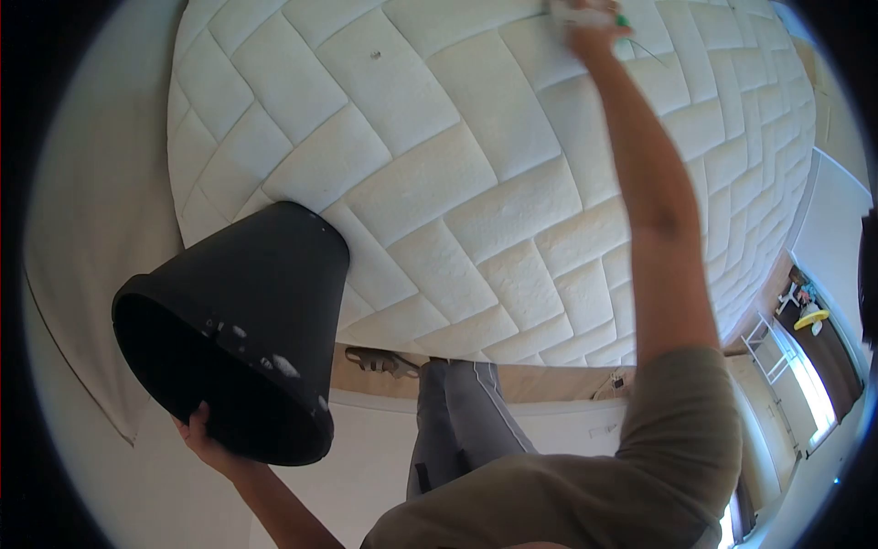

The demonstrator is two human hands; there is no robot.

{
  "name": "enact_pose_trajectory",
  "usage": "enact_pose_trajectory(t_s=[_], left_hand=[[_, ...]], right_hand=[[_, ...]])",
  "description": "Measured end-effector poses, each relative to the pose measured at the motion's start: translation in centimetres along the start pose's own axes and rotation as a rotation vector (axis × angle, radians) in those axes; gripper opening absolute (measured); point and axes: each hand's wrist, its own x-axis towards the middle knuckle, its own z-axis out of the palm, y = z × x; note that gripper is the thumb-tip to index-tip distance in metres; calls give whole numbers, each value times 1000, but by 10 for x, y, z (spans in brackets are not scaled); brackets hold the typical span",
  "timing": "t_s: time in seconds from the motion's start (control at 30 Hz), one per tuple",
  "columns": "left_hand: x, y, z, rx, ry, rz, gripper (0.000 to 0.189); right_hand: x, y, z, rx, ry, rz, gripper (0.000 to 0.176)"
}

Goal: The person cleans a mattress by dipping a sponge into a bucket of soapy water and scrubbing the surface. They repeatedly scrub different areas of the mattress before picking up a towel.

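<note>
My left hand (203, 439) grips the rim of a black wastebasket (274, 274), fingers curled over its lower left edge. The wastebasket is tipped on its side, mouth facing me, with pale smudges near the rim. Its narrow base lies over the edge of a white quilted mattress (476, 192). Far across the mattress, my right hand (594, 32) is closed on a blurred white object (572, 16) with a green part (624, 22); its kind cannot be made out. A small dark spot (375, 55) shows on the mattress cover.
A beige draped fabric or wall (101, 229) runs along the left. A sandal (380, 361) is on the wooden floor below the mattress edge. To the right are a white rack (773, 352), a yellow item (811, 319) and a bright window (809, 389).
</note>
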Motion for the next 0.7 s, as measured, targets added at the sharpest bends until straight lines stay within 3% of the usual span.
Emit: enact_pose_trajectory(t_s=[0.07, 0.13, 0.2, 0.3, 0.33, 0.4, 0.57, 0.63, 0.7], left_hand=[[-2, -5, 2, -18, 29, 21, 50], [-6, -4, 6, 0, -27, 67, 50], [-8, -2, 8, 2, -42, 66, 49], [-6, -1, -5, 22, -61, 51, 48], [-6, -6, -10, 18, -57, 45, 48], [-5, -15, -21, 17, -56, 42, 49], [-30, -15, -45, -133, -34, 13, 52], [-42, -12, -60, -135, -55, -5, 54], [-54, -8, -74, -99, -55, 8, 54]], right_hand=[[-17, 70, 27, 191, 126, -19, 67], [-53, 184, 75, 586, 212, 17, 75], [-86, 258, 109, 905, -386, -33, 68], [-129, 251, 151, 664, 431, 293, 60], [-133, 208, 111, 297, 92, 173, 60], [-137, 106, 25, 172, 42, 24, 47], [-198, 54, -12, -225, 187, -171, 54], [-202, 52, -13, -407, 244, -280, 58], [-218, 185, 78, 242, -72, -88, 58]])
